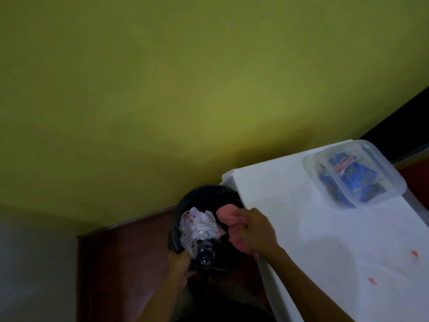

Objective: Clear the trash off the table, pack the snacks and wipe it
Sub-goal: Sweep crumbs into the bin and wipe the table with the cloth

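A black bin (206,196) lined with a dark bag stands on the floor at the table's left edge. Crumpled white paper (199,225) and a clear plastic bottle (205,253) lie inside it. My left hand (180,263) grips the bin's near rim. Over the bin's right side, my right hand (253,231) is closed on a pink cloth (228,217). A closed clear plastic container (355,173) with blue snack packets sits at the far end of the white table (313,228). Two small orange scraps (414,254) lie on the table's near right.
A green wall fills the upper view. A reddish-brown floor (125,256) lies around the bin. A dark panel (401,126) stands behind the table at the far right.
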A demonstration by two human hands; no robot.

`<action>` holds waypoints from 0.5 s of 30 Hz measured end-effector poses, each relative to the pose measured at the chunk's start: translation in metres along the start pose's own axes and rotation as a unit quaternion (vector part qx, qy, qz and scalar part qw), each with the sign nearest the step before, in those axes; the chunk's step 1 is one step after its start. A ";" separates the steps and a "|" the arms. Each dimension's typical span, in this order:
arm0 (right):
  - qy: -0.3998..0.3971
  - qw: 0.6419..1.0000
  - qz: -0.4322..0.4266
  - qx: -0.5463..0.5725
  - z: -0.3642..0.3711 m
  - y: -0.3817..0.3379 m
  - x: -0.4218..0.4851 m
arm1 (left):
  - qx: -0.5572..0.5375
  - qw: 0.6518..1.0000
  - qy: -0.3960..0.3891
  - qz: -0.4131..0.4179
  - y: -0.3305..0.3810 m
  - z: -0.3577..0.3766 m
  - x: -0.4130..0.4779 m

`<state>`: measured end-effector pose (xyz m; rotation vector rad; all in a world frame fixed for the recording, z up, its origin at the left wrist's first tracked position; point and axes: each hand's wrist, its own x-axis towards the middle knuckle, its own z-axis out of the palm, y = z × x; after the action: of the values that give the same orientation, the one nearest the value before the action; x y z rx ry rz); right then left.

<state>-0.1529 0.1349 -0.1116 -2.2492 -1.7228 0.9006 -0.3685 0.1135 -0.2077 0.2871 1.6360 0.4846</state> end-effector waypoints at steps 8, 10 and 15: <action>0.146 0.982 0.111 0.034 -0.069 0.054 0.022 | -0.071 0.995 0.058 0.033 0.004 -0.028 0.006; 0.106 0.980 0.167 0.028 -0.067 0.059 0.026 | -0.090 0.993 0.073 0.033 0.004 -0.034 0.003; 0.210 0.974 0.062 -0.055 -0.040 0.037 0.024 | -0.114 0.990 0.084 0.017 0.000 -0.050 0.002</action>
<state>-0.0967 0.1542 -0.1061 -2.4164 -1.4842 0.3158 -0.4181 0.1069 -0.2063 0.1057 1.7215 0.7324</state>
